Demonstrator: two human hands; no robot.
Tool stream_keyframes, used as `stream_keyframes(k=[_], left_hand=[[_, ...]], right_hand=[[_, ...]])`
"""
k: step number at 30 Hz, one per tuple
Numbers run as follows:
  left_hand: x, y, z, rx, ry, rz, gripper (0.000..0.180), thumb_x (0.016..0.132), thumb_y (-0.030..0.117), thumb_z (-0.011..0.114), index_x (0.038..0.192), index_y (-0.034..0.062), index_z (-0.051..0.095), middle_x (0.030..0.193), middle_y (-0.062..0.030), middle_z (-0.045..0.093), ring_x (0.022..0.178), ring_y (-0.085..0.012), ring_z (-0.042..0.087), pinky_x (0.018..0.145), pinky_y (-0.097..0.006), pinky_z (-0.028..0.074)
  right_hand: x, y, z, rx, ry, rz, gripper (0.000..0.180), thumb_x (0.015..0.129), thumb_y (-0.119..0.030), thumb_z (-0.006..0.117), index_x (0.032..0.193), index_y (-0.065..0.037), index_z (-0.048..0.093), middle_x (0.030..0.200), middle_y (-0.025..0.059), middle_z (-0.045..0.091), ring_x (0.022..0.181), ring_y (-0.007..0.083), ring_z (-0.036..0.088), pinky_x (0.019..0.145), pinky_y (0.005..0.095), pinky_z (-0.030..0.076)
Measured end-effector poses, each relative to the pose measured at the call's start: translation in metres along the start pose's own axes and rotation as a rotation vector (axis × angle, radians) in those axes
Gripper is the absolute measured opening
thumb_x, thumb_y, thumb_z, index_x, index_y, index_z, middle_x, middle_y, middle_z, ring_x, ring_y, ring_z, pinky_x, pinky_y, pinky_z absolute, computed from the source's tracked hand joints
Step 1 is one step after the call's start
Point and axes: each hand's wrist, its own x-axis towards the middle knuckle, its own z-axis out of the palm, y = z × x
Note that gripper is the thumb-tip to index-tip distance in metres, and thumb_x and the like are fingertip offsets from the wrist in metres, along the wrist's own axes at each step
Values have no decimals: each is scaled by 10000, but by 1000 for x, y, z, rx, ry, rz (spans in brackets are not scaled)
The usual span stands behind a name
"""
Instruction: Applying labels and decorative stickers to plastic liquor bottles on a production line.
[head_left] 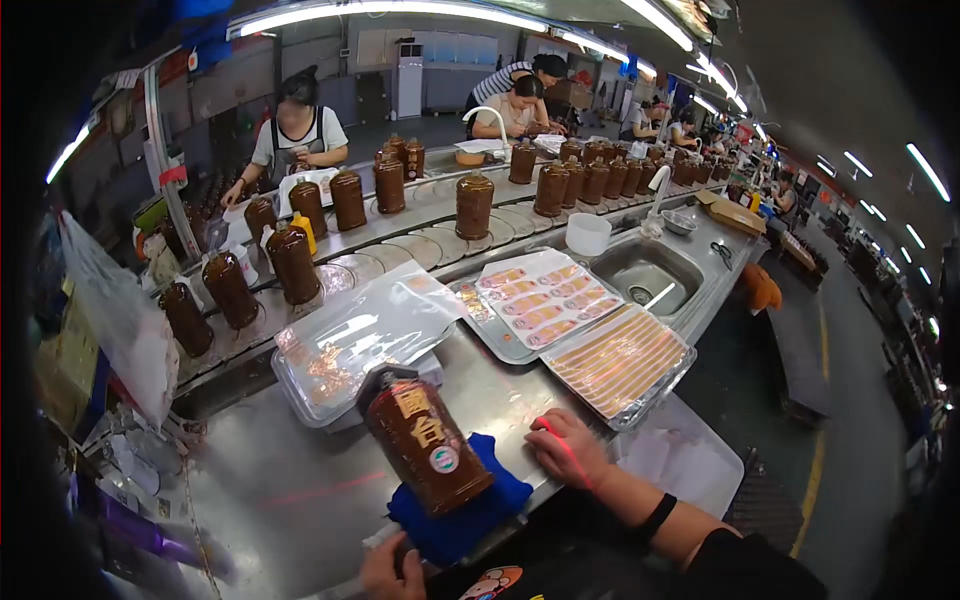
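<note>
A brown bottle (pixel 425 440) with gold lettering and a small round sticker lies tilted on a folded blue cloth (pixel 510 490) at the steel bench's near edge. My left hand (pixel 392 570) is by the cloth's lower left corner, thumb and forefinger apart; the rest of it is cut off by the lower edge. To the right of the cloth, my right hand (pixel 570 450) rests at the bench edge with its fingers curled in; whatever they hold, if anything, is hidden. A red light line crosses this hand. Beyond the bottle lies a clear-film sheet (pixel 370 320) on a tray.
Sheets of printed decals (pixel 548 300) and a striped decal sheet (pixel 625 360) lie right of centre. Behind them are a white tub (pixel 588 234) and a sink (pixel 640 275). Brown bottles (pixel 474 205) line a conveyor (pixel 420 245). Co-workers (pixel 297 130) sit across it.
</note>
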Motion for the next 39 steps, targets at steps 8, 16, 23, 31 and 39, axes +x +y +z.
stream_keyframes(k=[8,16,23,31,39], left_hand=[[2,11,19,331,116,-13,323,928,139,605,1199,-34,573,1163,-243,590,954,-382,611,808,-410,507],[3,12,26,535,62,-109,385,975,198,538,1252,-68,511,1290,-282,512,1104,-444,521,928,-459,445],[-6,-9,26,605,66,-195,434,979,277,507,1297,-18,525,1141,-217,621,1014,-397,571,969,-452,396],[0,0,30,635,112,-213,493,993,382,500,1290,-10,540,1171,-207,620,1063,-392,561,984,-443,385],[7,-2,27,632,92,-223,454,992,368,506,1243,-2,581,1193,-209,620,1097,-393,557,990,-444,383]], right_hand=[[-2,11,0,239,-44,-32,150,806,-130,682,935,-64,641,1028,104,611,982,315,591,796,401,494],[-2,35,-14,566,-46,-324,193,788,-120,638,972,-65,623,1025,80,597,960,272,586,743,388,487],[-4,50,-17,684,-97,-239,165,769,-100,672,920,-65,613,1009,115,584,983,311,555,818,415,464],[-2,61,-16,953,-89,-307,111,772,-68,660,867,-46,607,992,128,587,945,330,560,811,417,466],[-2,60,-20,980,-81,-276,106,777,-75,651,867,-50,602,941,130,565,897,327,561,782,411,468]])
